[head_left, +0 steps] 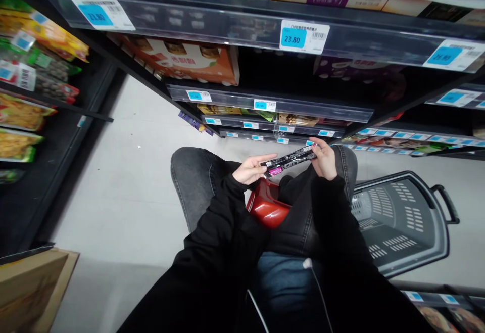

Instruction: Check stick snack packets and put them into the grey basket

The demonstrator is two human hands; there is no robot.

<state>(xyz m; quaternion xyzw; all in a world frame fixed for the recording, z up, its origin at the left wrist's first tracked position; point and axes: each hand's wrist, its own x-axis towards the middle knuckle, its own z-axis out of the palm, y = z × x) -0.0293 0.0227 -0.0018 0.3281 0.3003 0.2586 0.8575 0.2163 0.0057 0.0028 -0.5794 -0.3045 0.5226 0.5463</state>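
The person sat low in a shop aisle, knees up in grey jeans. Both hands held a long, thin dark packet (288, 160) level above the lap. The left hand (250, 170) was closed around its near end, fingers curled under and thumb on top. The right hand (325, 159) pinched the far end between its fingertips. A red stool (268, 208) showed beneath the legs. A grey shopping basket (401, 222) stood on the floor just beside the right knee. Shelves (265, 103) with blue price tags rose in front.
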